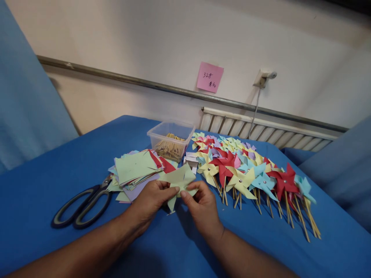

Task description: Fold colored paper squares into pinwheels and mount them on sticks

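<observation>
**Both hands on one green sheet, a long row already made**

Pinched between my two hands is a pale green paper square (180, 180), cut and partly folded, held just above the blue table (52, 181). My left hand (150, 202) grips its left edge with thumb and fingers closed on the paper; my right hand (203, 208) holds the lower right part, thumb on top, fingers curled beneath. Some flaps stand up, and one hangs down between the hands. No stick or pin shows on this piece, so I judge it only partway shaped.

Just beyond my left hand lies a loose stack of paper squares (136, 170), mostly green on top with red, purple and white showing at the edges. Black-handled scissors (84, 204) lie to its left, touching the edge of the stack. Behind the stack stands a clear plastic tub (171, 139) holding thin wooden sticks.

To my right, a row of finished pinwheels (246, 173) on sticks stretches across the table, overlapping one another in yellow, red, light blue and purple, each with a small pin at its centre. Judging by this, a good many are done, while the stack says plenty of sheets remain. A pink note (210, 77) is stuck to the wall behind.
</observation>
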### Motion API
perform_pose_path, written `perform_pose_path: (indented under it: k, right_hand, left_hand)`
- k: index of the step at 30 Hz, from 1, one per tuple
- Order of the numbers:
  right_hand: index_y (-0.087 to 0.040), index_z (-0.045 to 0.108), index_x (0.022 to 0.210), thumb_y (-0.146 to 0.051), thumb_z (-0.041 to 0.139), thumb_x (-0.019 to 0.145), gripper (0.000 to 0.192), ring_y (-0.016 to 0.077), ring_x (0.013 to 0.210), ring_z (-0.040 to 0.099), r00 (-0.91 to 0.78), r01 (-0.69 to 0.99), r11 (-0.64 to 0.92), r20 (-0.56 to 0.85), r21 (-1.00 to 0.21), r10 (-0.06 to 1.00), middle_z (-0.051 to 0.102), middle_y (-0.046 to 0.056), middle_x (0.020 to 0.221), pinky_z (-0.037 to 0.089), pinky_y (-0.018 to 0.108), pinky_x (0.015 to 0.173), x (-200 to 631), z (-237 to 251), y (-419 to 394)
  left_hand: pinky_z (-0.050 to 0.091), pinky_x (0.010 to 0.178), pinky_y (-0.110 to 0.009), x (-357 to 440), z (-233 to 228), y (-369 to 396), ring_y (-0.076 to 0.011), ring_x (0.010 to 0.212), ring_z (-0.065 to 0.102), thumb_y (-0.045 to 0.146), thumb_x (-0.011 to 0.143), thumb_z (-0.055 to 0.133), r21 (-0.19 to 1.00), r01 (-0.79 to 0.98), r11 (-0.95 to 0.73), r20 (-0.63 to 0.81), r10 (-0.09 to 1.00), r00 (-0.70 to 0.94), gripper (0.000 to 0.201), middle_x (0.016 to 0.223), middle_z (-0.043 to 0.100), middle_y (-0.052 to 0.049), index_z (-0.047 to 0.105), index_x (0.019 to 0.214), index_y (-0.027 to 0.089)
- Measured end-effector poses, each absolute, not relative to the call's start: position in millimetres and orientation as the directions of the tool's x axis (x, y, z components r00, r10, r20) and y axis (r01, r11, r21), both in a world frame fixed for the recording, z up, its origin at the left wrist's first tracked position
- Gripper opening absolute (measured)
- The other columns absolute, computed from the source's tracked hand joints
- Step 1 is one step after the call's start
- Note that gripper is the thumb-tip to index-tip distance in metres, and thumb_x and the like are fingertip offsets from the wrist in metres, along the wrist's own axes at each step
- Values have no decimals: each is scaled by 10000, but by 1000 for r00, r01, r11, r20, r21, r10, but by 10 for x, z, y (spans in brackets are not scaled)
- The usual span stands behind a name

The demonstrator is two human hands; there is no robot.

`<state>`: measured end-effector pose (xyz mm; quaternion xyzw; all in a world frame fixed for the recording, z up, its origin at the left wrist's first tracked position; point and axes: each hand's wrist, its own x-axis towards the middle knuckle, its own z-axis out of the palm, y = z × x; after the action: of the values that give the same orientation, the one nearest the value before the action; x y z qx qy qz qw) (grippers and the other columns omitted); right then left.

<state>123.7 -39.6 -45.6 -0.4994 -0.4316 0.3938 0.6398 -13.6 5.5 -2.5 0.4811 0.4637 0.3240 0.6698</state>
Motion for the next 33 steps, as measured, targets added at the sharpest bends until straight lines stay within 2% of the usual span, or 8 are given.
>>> perform_pose_path:
  k: [4,7,10,14,21,27,30,33]
  right_hand:
    - [-210,535,1101,-363,759,729,460,113,690,574,444,-204,216,107,-955,890,626,58,1088,484,259,636,1310,-400,-378]
    - [-187,563,1039,-440,768,718,457,164,808,632,385,-315,181,48,-932,922,663,62,988,509,294,727,1395,-394,-326]
    - [-182,582,993,-455,783,709,443,166,718,650,245,-426,121,14,-896,969,689,29,818,509,288,679,1435,-400,-292]
    - [-184,584,1016,-403,814,690,455,181,749,676,88,-509,93,55,-856,995,723,43,885,521,308,714,1403,-373,-325]
    - [-185,571,948,-259,843,594,453,125,609,611,87,-338,38,9,-940,996,691,-25,745,493,235,596,1348,-367,-375]
    - [-192,572,883,-244,784,628,336,124,567,583,182,-268,88,39,-959,983,676,-31,712,474,230,544,1323,-384,-353]
    - [-192,581,885,-252,787,633,331,141,600,609,254,-290,123,47,-949,966,692,-20,737,497,252,580,1319,-407,-336]
    - [-183,592,942,-261,794,652,363,159,656,641,305,-324,144,42,-935,952,718,3,800,525,282,635,1310,-429,-332]
  left_hand:
    - [456,561,-250,-134,44,70,-150,582,606,203,716,677,944,-60,324,-269,864,426,207,690,714,-49,716,893,103]
    - [463,571,-245,-143,108,77,-146,594,616,154,705,649,944,-96,316,-238,853,464,257,755,739,-61,716,949,106]
    - [490,626,-277,-164,135,70,-167,624,638,123,702,607,938,-93,335,-239,815,528,313,764,744,-67,710,997,106]
    - [501,683,-305,-177,150,40,-202,690,664,101,689,586,941,-26,338,-253,751,610,351,728,737,-50,706,1019,120]
    - [467,656,-263,-150,172,33,-187,721,638,142,683,625,968,173,180,-249,734,631,222,744,715,-3,705,890,148]
    - [425,576,-259,-122,108,13,-176,644,575,217,657,669,970,235,58,-164,869,467,75,652,637,12,644,708,168]
    - [402,553,-254,-91,73,-18,-149,584,533,259,656,707,977,180,117,-177,914,366,144,605,596,23,590,656,175]
    - [419,578,-269,-66,40,-48,-153,583,559,306,690,723,956,19,293,-276,876,396,194,628,616,10,603,752,168]
